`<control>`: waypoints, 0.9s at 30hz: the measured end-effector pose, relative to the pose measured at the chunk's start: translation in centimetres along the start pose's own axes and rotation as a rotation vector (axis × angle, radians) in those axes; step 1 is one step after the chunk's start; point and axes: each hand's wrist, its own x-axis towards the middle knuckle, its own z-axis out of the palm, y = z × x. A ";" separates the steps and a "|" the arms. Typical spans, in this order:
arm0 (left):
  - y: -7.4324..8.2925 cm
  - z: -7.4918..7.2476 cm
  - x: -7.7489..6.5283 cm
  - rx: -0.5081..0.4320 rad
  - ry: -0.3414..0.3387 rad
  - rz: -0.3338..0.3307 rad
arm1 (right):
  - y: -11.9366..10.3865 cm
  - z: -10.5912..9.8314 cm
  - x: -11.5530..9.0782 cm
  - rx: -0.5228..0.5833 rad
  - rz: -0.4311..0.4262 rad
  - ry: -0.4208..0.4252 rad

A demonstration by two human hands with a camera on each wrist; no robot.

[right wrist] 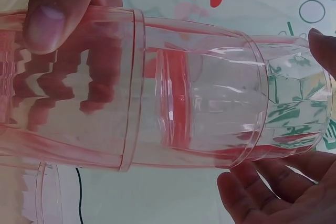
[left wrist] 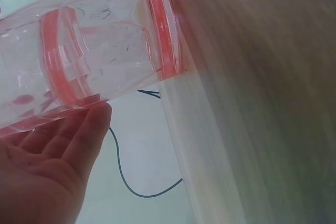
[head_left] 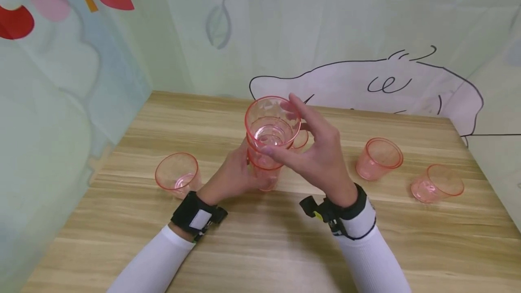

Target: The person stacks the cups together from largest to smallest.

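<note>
Several clear pink cups stand nested in an upright stack [head_left: 266,162] near the middle of the table. My left hand [head_left: 234,176] grips the lower part of the stack from the left, its fingers partly hidden behind the plastic. The uppermost cup [head_left: 272,119] has my right hand [head_left: 323,155] around its upper part, thumb at the near side and fingers at the far rim. In the right wrist view, the left thumb [right wrist: 47,27] presses on the lowest cup and the right fingers [right wrist: 273,187] lie along the uppermost one. The left wrist view shows a thick red rim [left wrist: 163,30].
On the wood-grain table [head_left: 264,248], one pink cup [head_left: 177,173] stands at the left and another [head_left: 302,139] behind the right hand. At the right are a cup [head_left: 378,162] and a tilted-looking cup [head_left: 437,184]. A printed cloth [head_left: 195,35] hangs behind the table.
</note>
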 end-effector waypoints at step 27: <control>0.1 0.0 0.0 -0.014 0.006 0.022 | 0.3 0.1 0.0 0.001 0.067 -0.018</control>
